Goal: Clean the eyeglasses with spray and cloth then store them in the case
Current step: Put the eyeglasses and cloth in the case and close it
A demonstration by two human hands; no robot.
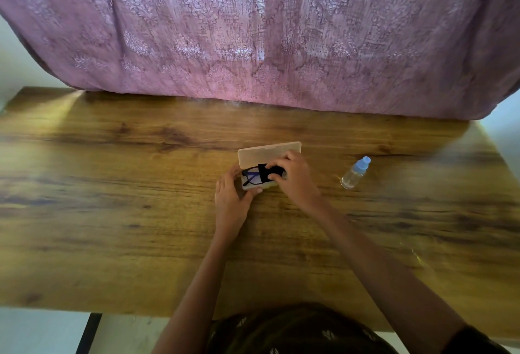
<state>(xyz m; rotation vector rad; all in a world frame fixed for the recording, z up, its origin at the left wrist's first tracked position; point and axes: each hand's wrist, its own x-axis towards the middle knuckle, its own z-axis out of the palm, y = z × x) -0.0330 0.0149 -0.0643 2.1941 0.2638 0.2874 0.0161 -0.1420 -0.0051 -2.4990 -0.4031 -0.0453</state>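
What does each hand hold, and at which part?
Left hand grips the open case at its left front corner. Right hand presses the black cloth onto the eyeglasses inside.

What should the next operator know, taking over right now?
Left hand: steadies the near left end of the open translucent case.
Right hand: pinches the black cloth over the case's right half.
Black-framed eyeglasses: folded, lying in the case, lid up.
Spray bottle: on the wooden table, right of the case, lying tilted.
Whether cleaning is done cannot be told. Left: settle the cloth, shut the lid.
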